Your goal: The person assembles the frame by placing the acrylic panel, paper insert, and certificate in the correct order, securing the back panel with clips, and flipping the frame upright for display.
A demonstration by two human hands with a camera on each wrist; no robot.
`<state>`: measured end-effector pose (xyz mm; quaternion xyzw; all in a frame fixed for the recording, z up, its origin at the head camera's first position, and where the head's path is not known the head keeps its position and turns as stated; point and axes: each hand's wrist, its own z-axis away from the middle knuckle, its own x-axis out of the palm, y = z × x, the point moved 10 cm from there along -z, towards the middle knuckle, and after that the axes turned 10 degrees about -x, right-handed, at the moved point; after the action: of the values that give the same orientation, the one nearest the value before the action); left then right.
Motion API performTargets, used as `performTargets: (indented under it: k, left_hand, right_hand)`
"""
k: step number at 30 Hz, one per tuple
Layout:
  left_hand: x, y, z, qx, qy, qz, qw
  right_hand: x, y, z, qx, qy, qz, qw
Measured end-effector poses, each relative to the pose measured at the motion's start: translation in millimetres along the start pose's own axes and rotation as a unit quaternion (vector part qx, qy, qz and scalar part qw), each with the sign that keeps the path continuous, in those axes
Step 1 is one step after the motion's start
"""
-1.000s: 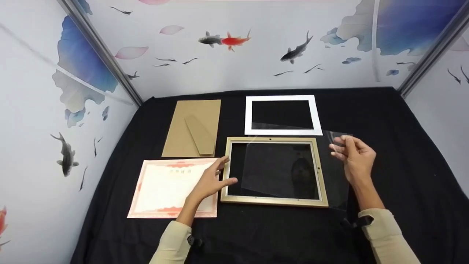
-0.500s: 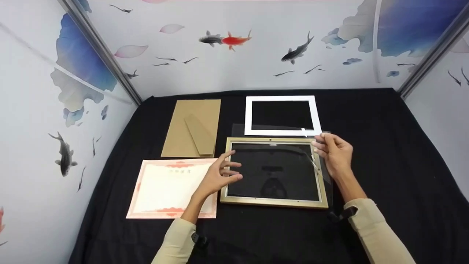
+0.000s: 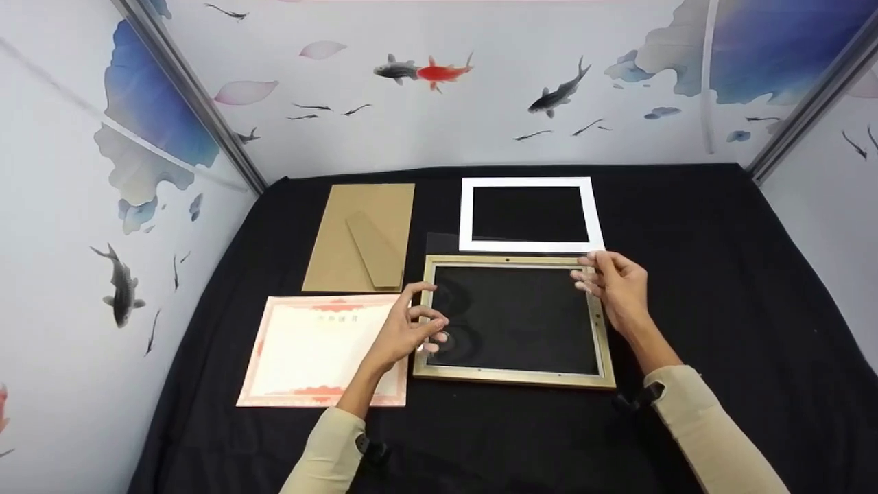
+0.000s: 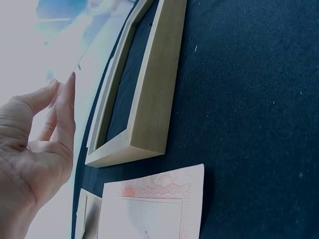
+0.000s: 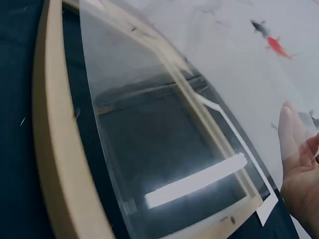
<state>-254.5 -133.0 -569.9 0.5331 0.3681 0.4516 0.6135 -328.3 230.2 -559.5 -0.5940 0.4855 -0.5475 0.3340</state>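
Note:
A clear sheet [image 5: 144, 109] hangs level over a gold picture frame [image 3: 514, 378], its far edge showing behind the frame in the head view. My left hand [image 3: 401, 333] pinches the sheet's left edge between thumb and fingers, above the frame's left bar. At the opposite side, my right hand [image 3: 623, 288] holds the right edge near the frame's far right corner, thumb against the fingers. In the right wrist view the frame and a bright reflection show through or on the sheet. The frame lies flat, its opening showing black cloth.
A white mat [image 3: 531, 247] lies behind the frame. A brown backboard [image 3: 329, 240] with a stand leg [image 3: 376, 257] is at back left. The red-bordered certificate [image 3: 302, 357] lies left of the frame, partly under my left arm. Black cloth [image 3: 741, 288] covers the table; printed walls surround it.
The right hand has come left and brought the clear sheet over the frame. My left hand has gone from spread fingers beside the frame to pinching the sheet's left edge.

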Motion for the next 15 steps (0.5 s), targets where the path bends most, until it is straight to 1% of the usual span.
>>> performTargets:
  k: [3,5,8,11,13,15]
  left_hand:
    - [-0.1,-1.2,-0.8,0.004,-0.004,0.002,1.0]
    - [-1.8,-2.3,-1.0,0.004,0.0,0.006,1.0]
    - [-7.4,-4.3,-1.7,-0.004,0.02,0.021,0.9996]
    - [-12.7,-6.8,-2.9,-0.021,0.048,0.034,0.9981]
    - [-14.7,-9.6,-4.9,-0.032,0.06,0.033,0.9971]
    - [-15.7,-11.1,-7.0,-0.035,0.068,0.02,0.9969]
  right_hand:
    - [-3,0,7,-0.004,-0.038,0.015,0.999]
    - [-6,2,14,-0.003,-0.059,0.02,0.998]
    - [-10,3,24,-0.006,-0.087,0.048,0.995]
    - [-13,4,32,-0.015,-0.106,0.087,0.99]
    - [-16,4,36,-0.022,-0.113,0.111,0.987]
    - [-18,5,40,-0.025,-0.119,0.127,0.985]
